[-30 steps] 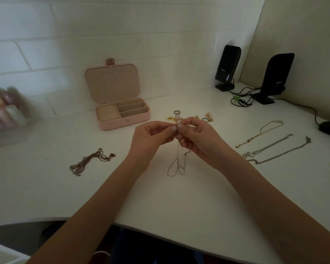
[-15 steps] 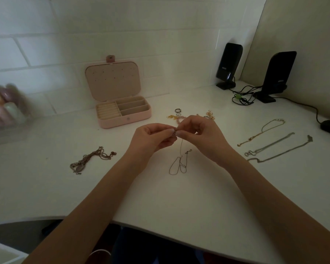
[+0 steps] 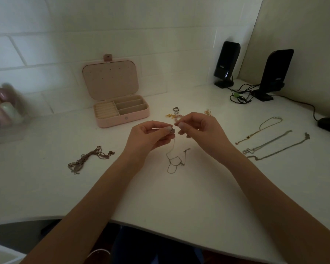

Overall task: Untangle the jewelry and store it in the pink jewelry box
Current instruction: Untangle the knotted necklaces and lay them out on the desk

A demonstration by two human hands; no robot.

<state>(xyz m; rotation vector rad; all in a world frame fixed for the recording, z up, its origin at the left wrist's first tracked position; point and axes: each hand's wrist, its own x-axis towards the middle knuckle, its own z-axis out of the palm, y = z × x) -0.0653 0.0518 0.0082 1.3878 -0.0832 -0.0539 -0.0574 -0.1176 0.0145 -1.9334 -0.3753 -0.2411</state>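
The left hand [image 3: 151, 136] pinches the top of a thin chain [image 3: 174, 159] between thumb and forefinger, with a small clasp or pendant bunched at the fingertips; which it is cannot be told. The right hand [image 3: 200, 128] sits just beside it, thumb and forefinger drawn narrow together as if nipping a fine strand, but whether anything lies between them is too small to tell. From the left pinch the chain hangs down to the white desk [image 3: 179, 197], where its lower part lies in loose overlapping loops with one free end turned out to the right.

The pink jewelry box [image 3: 122, 116] stands open behind and to the left of the hands, its compartments showing nothing inside. Further left of the hands a tangled clump of chains [image 3: 88, 159] waits. Right of the hands three chains [image 3: 271, 141] lie straightened side by side. Rings and gold earrings [image 3: 176, 113] sit just behind the fingers.

The risk, as I judge it, is pulling the two pinches apart while the loops below cross: that would tighten a knot rather than free it. A sharp tug could also snap so fine a link, and a lifted chain might sweep into the earrings behind.
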